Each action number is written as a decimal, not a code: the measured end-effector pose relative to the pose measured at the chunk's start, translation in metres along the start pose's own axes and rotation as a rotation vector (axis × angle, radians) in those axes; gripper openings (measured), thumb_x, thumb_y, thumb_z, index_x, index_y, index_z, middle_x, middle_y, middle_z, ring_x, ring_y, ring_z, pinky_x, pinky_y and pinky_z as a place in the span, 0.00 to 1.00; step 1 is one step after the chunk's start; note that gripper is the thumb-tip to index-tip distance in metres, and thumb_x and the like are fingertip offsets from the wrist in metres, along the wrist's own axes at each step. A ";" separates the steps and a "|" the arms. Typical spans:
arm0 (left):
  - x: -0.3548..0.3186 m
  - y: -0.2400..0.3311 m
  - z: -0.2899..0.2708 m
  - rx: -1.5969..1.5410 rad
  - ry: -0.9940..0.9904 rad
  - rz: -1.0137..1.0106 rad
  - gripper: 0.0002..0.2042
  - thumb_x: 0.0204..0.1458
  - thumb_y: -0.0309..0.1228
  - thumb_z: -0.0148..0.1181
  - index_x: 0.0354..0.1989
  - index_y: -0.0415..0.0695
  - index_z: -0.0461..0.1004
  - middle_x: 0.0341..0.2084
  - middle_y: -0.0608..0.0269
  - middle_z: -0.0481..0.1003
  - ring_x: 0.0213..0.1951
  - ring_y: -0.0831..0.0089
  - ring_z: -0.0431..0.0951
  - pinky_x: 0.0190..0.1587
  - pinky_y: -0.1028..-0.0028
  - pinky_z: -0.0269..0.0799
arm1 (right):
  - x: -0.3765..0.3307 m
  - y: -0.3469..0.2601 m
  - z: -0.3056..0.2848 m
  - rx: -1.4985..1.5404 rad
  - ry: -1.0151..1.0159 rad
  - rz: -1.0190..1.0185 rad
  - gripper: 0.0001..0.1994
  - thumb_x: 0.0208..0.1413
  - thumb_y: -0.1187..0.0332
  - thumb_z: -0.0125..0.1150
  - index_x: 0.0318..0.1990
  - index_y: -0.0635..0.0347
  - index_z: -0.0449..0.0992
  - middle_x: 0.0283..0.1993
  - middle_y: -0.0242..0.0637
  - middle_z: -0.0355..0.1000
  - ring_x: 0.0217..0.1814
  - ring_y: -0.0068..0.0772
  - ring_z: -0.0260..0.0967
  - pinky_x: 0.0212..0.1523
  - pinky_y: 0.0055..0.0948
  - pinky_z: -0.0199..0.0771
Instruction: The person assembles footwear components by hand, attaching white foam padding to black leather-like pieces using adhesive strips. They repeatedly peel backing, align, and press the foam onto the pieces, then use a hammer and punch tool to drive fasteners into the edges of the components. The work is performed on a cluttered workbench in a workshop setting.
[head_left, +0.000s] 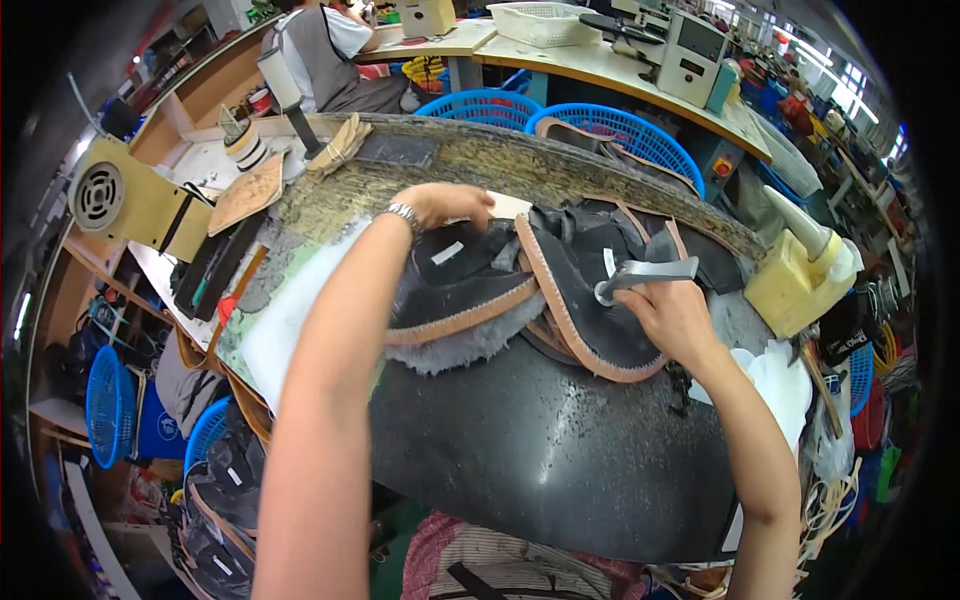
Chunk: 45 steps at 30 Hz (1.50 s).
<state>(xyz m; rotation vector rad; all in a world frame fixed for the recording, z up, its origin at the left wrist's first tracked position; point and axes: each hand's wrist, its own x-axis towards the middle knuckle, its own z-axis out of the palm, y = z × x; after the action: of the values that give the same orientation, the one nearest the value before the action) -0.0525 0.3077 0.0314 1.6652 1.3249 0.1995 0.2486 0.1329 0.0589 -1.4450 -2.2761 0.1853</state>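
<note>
My right hand (672, 318) grips a metal hammer (645, 275), its head resting on a black shoe-upper piece with a tan stitched edge (590, 325). My left hand (445, 204), with a metal watch (405, 214) on the wrist, presses flat on the far end of a pile of black upper pieces (470, 275). A grey fleecy lining (465, 343) sticks out under that pile. All of it lies on a dark, glue-stained work slab (540, 450).
A cream glue bottle with a cone nozzle (805, 270) stands at the right. Blue baskets (610, 130) sit behind the bench, another (108, 405) at lower left. A cream machine housing (125, 200) is at far left. Another person (325, 50) sits at the back desk.
</note>
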 end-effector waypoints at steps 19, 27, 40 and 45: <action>-0.263 0.073 0.221 -1.062 -0.483 -0.056 0.19 0.56 0.26 0.50 0.55 0.36 0.59 0.33 0.63 0.74 0.35 0.80 0.75 0.35 0.80 0.72 | -0.047 -0.044 -0.087 -0.047 0.055 0.057 0.14 0.51 0.59 0.57 0.28 0.63 0.73 0.22 0.48 0.68 0.26 0.52 0.67 0.28 0.43 0.65; -0.290 0.009 0.288 0.192 0.068 0.237 0.24 0.50 0.34 0.59 0.55 0.41 0.60 0.18 0.58 0.74 0.20 0.66 0.77 0.24 0.74 0.70 | -0.198 -0.094 -0.036 0.118 -0.400 -0.069 0.07 0.46 0.65 0.61 0.30 0.53 0.69 0.21 0.32 0.66 0.21 0.37 0.69 0.20 0.34 0.68; -0.210 0.023 0.247 0.182 -0.245 0.471 0.10 0.42 0.26 0.61 0.36 0.41 0.74 0.30 0.60 0.74 0.29 0.62 0.76 0.30 0.69 0.71 | -0.189 -0.083 -0.037 0.179 -0.560 -0.133 0.16 0.36 0.65 0.59 0.34 0.59 0.64 0.23 0.32 0.60 0.21 0.30 0.66 0.17 0.28 0.66; -0.209 0.010 0.243 0.303 -0.212 0.710 0.12 0.38 0.25 0.60 0.35 0.41 0.73 0.32 0.60 0.72 0.29 0.66 0.75 0.28 0.72 0.71 | -0.171 -0.083 -0.024 0.186 -0.553 -0.084 0.13 0.38 0.67 0.57 0.31 0.59 0.63 0.21 0.32 0.58 0.20 0.29 0.65 0.16 0.27 0.65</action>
<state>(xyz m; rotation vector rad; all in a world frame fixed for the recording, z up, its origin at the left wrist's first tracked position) 0.0259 -0.0012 -0.0026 2.2985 0.5813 0.2335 0.2520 -0.0590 0.0594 -1.3131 -2.6472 0.8381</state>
